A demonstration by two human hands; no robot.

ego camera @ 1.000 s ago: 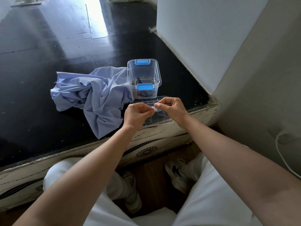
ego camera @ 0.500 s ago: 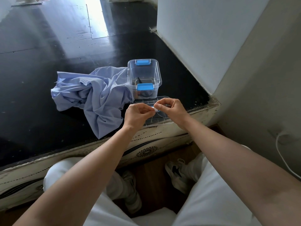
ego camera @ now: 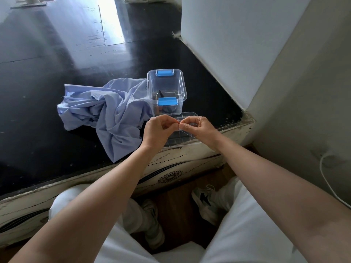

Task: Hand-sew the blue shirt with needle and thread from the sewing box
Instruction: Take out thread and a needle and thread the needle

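2 hands met fingertip to fingertip over the table edge, working the thread.

The left hand [ego camera: 158, 129] and right hand [ego camera: 198, 128] were both closed in a fine pinch on the white thread [ego camera: 179, 137], which hung slack below them. Any needle was too small to make out. The thread looked weightless, limp and likely to slip, so it was best held close to its end between thumb and forefinger. The blue shirt [ego camera: 106, 114] lay crumpled on the dark table [ego camera: 38, 92], touching the clear sewing box [ego camera: 166, 86]. It looked soft and light, best gathered at the seam. A clear lid [ego camera: 190, 114] lay under the hands.
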